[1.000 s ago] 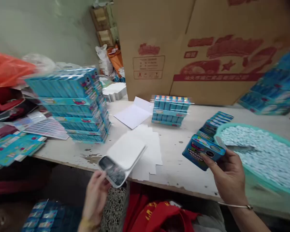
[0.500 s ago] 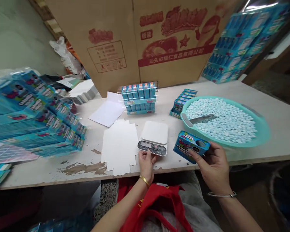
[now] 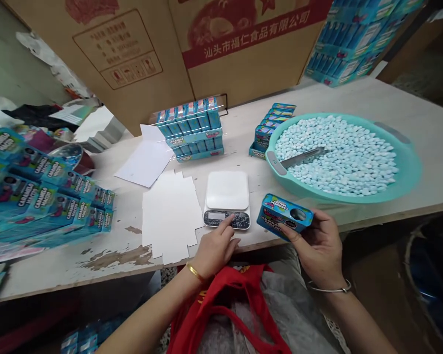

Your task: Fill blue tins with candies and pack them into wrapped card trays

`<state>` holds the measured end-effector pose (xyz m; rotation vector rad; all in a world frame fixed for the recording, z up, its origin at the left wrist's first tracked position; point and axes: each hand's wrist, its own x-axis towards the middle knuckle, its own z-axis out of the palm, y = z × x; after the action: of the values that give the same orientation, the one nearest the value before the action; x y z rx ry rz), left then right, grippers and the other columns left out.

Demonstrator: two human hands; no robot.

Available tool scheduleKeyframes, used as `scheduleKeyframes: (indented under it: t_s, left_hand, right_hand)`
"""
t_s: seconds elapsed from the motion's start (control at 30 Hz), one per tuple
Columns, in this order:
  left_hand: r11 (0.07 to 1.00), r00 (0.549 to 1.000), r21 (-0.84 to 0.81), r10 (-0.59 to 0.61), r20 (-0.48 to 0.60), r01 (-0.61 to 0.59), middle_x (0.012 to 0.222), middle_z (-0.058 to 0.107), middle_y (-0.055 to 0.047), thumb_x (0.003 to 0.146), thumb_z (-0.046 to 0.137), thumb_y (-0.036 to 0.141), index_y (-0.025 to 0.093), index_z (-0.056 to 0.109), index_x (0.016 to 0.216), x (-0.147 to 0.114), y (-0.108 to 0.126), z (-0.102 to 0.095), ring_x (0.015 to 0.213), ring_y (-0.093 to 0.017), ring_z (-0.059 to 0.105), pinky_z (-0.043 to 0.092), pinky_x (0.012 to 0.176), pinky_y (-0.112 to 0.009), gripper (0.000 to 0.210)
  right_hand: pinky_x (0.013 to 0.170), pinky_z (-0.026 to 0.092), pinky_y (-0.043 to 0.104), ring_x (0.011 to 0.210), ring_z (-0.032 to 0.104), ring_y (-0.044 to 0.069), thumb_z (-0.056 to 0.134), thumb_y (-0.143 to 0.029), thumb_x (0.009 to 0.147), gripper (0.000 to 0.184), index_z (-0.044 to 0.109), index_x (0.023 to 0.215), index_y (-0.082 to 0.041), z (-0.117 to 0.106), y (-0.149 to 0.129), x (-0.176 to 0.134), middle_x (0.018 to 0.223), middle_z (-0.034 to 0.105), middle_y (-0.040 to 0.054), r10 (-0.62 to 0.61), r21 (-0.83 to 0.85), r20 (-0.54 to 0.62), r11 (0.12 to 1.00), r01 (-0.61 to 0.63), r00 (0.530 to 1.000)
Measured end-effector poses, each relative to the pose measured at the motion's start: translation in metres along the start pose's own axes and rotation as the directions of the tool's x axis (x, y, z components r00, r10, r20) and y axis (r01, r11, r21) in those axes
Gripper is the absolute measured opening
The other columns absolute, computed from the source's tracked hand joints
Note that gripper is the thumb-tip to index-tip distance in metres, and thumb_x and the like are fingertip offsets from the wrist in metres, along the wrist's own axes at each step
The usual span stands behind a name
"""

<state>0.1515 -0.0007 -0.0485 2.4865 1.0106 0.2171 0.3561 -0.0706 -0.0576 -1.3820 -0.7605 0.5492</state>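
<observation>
A white kitchen scale (image 3: 228, 189) with a dark control panel lies on the table in front of me. My left hand (image 3: 217, 250) holds nothing; its index finger is stretched out with the tip on the panel, the other fingers loosely bent. My right hand (image 3: 319, 246) is closed round a small blue candy box (image 3: 275, 221), held tilted just right of the scale. A round dark hole shows in the box's upper face. Beyond this hand stands a turquoise basin (image 3: 409, 169) full of pale blue candies (image 3: 354, 152), with a metal scoop (image 3: 304, 156) resting in them.
Flat white card blanks (image 3: 170, 216) lie left of the scale, near a folded white sheet (image 3: 145, 157). Wrapped blue box packs (image 3: 192, 130) stand behind, and an open display tray (image 3: 271, 129) beside the basin. More packs (image 3: 51, 196) are stacked left. A large carton (image 3: 239, 73) closes off the back.
My left hand has let go of the scale's front edge and put its index finger on the panel. The right hand still holds the candy box. My view has tilted down.
</observation>
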Motion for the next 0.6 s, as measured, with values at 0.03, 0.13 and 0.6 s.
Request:
scheduleKeyframes:
  t_s: [0.03,0.13,0.6]
  left_hand:
    - [0.997,0.999,0.081,0.013,0.048,-0.017,0.144,0.044,-0.012,0.092,0.048,0.027,0.019,0.052,0.089,0.004,-0.002,0.001,0.092,-0.020,0.067,0.054,0.071,-0.033,0.009]
    - [0.974,0.992,0.225,-0.002,0.128,-0.028,0.144,0.045,-0.012,0.091,0.051,0.030,0.018,0.052,0.095,0.011,-0.005,0.005,0.090,-0.022,0.068,0.055,0.068,-0.034,0.013]
    - [0.991,0.999,-0.135,0.015,-0.036,-0.020,0.110,0.068,-0.007,0.090,0.052,0.026,0.020,0.056,0.095,0.018,-0.016,-0.014,0.086,-0.017,0.067,0.053,0.070,-0.028,0.008]
  right_hand:
    - [0.077,0.055,0.033,0.085,0.064,0.017,0.078,-0.026,0.068,0.042,0.054,0.103,-0.021,0.000,0.001,0.000,0.092,0.062,0.0016,-0.002,-0.005,0.000,1.000,0.002,1.000]
    - [0.077,0.055,0.033,0.085,0.064,0.017,0.078,-0.026,0.069,0.043,0.054,0.105,-0.021,0.001,0.002,0.002,0.093,0.062,0.0020,0.009,0.003,-0.004,1.000,-0.009,1.000]
    - [0.079,0.053,0.030,0.089,0.062,0.017,0.073,-0.024,0.075,0.041,0.053,0.111,-0.023,0.007,0.003,0.003,0.100,0.059,0.0033,-0.079,-0.080,0.178,0.992,0.094,0.981]
